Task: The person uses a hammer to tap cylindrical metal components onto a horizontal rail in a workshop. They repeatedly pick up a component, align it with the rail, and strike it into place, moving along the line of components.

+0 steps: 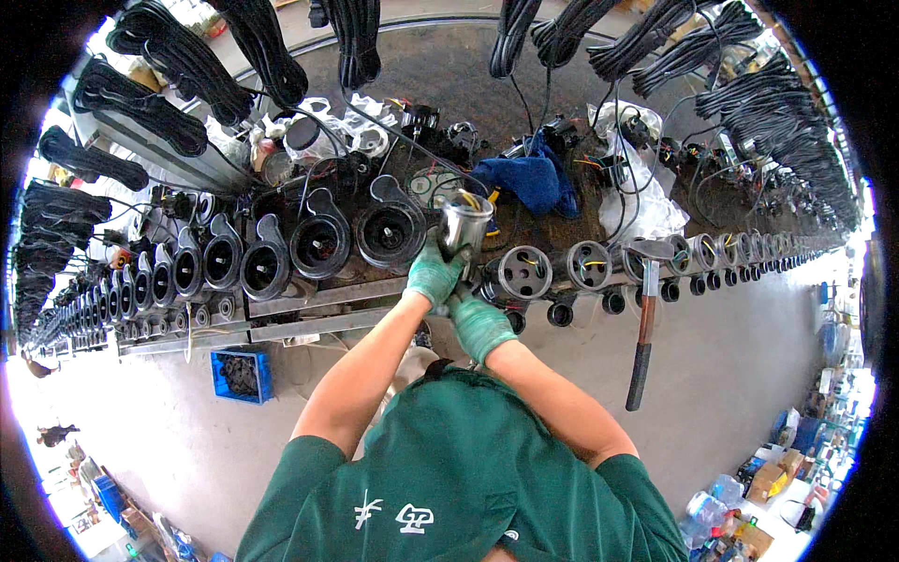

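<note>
The cylinder [465, 232], shiny metal, is at the near edge of the bench [440, 89], between the row of black housings [390, 234] on the left and the row of round motors [525, 272] on the right. It lies straight ahead of the hands: the left hand [435, 273] is nearer, its fingers closed on the lower left side, while the right hand [480, 325] is below the bottom end, closer to the body. Whether the right hand grips or only steadies it I cannot tell. The long axis runs away from the person, the top leaning slightly right; the open end, with wires [471, 199] showing, points up and toward the far edge. Whether its base rests on the bench is hidden by the gloves.
</note>
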Motion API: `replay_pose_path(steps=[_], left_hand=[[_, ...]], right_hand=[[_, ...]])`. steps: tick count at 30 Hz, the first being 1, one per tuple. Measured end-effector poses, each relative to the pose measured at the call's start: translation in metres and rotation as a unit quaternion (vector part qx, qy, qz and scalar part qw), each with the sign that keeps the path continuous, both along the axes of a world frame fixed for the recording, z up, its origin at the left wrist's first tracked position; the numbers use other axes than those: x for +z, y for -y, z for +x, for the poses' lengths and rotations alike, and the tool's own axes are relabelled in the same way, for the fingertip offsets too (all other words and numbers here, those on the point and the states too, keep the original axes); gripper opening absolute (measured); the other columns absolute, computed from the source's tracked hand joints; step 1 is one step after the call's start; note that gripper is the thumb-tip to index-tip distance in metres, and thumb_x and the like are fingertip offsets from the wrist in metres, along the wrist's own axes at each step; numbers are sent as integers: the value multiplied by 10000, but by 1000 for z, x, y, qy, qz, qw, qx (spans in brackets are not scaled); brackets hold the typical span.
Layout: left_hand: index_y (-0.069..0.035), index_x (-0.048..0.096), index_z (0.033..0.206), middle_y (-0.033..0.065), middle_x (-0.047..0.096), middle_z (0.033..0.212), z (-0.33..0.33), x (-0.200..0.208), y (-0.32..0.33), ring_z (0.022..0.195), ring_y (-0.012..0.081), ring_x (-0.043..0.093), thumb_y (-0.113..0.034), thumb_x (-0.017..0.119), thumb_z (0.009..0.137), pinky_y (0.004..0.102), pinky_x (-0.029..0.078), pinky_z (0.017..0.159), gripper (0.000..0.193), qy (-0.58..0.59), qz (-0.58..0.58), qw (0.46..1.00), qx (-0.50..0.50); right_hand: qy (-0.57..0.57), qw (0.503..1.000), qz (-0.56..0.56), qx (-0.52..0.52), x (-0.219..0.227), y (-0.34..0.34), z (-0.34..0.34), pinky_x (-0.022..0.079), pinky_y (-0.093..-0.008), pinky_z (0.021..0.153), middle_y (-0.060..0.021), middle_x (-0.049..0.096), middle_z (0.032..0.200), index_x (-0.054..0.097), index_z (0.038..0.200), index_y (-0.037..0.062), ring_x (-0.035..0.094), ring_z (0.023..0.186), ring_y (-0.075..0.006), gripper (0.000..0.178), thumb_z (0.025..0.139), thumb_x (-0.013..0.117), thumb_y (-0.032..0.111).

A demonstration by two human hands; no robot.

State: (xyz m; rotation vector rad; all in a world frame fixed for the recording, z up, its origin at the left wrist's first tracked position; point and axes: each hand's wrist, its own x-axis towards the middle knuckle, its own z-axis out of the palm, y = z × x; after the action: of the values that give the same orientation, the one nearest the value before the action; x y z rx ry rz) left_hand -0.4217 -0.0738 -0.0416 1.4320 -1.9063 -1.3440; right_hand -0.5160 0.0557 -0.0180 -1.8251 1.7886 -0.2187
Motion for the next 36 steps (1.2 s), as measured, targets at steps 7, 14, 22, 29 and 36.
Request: replay_pose_path(steps=[7,14,22,29,36], left_hand=[[-11,275,1537,204,586,1395,-9,-27,14,1248,313,575,-441,770,899,388,446,1053,915,-128,94,987,12],[-51,360,1451,130,618,1292,-5,-56,22,1091,204,596,-333,887,820,396,543,895,869,-186,130,974,-19],[-54,371,1516,165,612,1334,64,-22,-34,1182,213,610,-434,714,966,379,531,990,751,-300,368,880,29],[-20,423,1493,113,609,1350,97,24,-51,1215,196,593,-444,691,983,366,500,1056,715,-316,462,828,19],[-86,427,1511,65,599,1380,30,61,-66,1233,191,580,-145,748,950,351,479,1075,650,-351,324,867,146]], right_hand=[[15,999,-4,-50,16,7,-11,543,-509,820,-235,605,1277,552,1238,49,663,987,-430,305,939,495,63],[-11,998,-42,-48,17,6,-2,546,-515,888,-248,606,1282,561,1244,38,650,1056,-449,353,891,573,48],[62,995,75,23,120,34,-9,518,-508,936,-272,628,1213,537,1298,21,625,1112,-468,494,845,715,106],[79,988,128,-31,136,97,-42,526,-468,953,-295,690,1129,592,1248,-3,664,1108,-436,425,904,709,217],[-48,992,61,-96,94,128,-52,546,-489,906,-307,695,1115,531,1379,-5,662,1091,-458,500,966,652,248]])
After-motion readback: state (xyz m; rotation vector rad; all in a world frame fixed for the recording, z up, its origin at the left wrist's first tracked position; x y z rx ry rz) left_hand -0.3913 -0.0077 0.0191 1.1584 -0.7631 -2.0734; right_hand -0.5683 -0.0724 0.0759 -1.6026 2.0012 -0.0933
